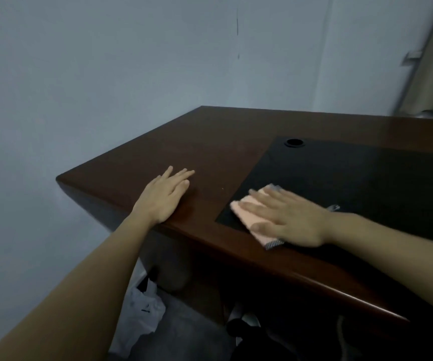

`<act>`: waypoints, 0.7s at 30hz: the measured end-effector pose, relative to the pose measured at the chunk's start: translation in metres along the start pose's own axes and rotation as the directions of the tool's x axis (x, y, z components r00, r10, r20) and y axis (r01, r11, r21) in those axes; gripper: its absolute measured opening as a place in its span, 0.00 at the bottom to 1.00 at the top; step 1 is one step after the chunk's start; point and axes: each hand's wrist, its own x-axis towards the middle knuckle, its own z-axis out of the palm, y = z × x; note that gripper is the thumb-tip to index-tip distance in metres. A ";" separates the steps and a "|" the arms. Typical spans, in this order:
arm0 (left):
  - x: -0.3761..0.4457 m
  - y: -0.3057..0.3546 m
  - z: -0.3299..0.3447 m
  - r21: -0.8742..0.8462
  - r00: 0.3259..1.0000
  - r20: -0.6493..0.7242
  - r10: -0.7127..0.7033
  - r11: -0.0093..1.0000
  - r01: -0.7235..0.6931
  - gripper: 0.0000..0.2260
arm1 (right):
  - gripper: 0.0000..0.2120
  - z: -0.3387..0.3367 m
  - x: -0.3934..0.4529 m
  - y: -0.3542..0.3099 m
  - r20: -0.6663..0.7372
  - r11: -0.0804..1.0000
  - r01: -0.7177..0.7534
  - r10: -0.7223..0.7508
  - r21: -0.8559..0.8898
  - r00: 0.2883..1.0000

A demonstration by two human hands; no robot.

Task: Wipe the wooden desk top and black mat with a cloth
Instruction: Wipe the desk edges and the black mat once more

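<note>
The dark brown wooden desk top fills the middle of the view, and a black mat covers its right part. A folded pink cloth with a grey edge lies on the mat's near left corner. My right hand presses flat on the cloth with straight fingers pointing left. My left hand rests flat on the bare wood near the desk's left front edge, fingers straight, holding nothing.
A round black cable hole sits at the mat's far left corner. A grey wall stands behind and left of the desk. Under the desk on the floor lie a white plastic bag and dark objects.
</note>
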 end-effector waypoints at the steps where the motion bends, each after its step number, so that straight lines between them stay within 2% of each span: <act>1: 0.000 0.000 0.000 0.013 1.000 0.008 0.001 1.000 -0.001 0.22 | 0.39 -0.002 0.006 0.016 0.005 0.998 -0.065 0.065 0.009 0.998; 4: 0.003 0.002 0.001 0.028 1.000 0.029 -0.012 1.000 0.012 0.22 | 0.34 -0.004 0.037 0.048 -0.025 0.971 -0.240 0.240 0.013 0.970; 7: 0.005 0.001 0.001 -0.009 1.000 0.012 -0.020 1.000 0.021 0.22 | 0.31 -0.007 0.068 0.041 -0.040 0.951 -0.309 0.310 0.016 0.950; 11: 0.008 -0.002 0.001 -0.044 1.000 0.019 -0.023 0.999 0.024 0.21 | 0.31 -0.009 0.080 -0.004 -0.008 0.977 -0.214 0.214 0.015 0.977; 13: 0.010 -0.002 0.002 -0.017 0.999 0.043 -0.027 0.999 0.028 0.21 | 0.31 -0.007 0.066 -0.031 0.002 0.993 -0.114 0.114 -0.002 0.993; 17: 0.009 -0.002 0.002 0.007 0.999 0.036 -0.024 1.000 0.024 0.22 | 0.30 0.008 0.018 -0.058 -0.068 0.995 0.097 -0.098 -0.025 0.993; 19: 0.006 -0.003 0.002 0.005 1.000 0.012 -0.014 1.000 0.014 0.21 | 0.32 0.006 0.002 -0.039 -0.046 0.995 0.096 -0.096 -0.012 0.994; 21: 0.003 -0.003 0.003 0.028 1.000 -0.013 -0.011 1.000 0.011 0.21 | 0.40 0.004 -0.001 -0.005 -0.025 1.000 -0.001 0.001 -0.003 1.000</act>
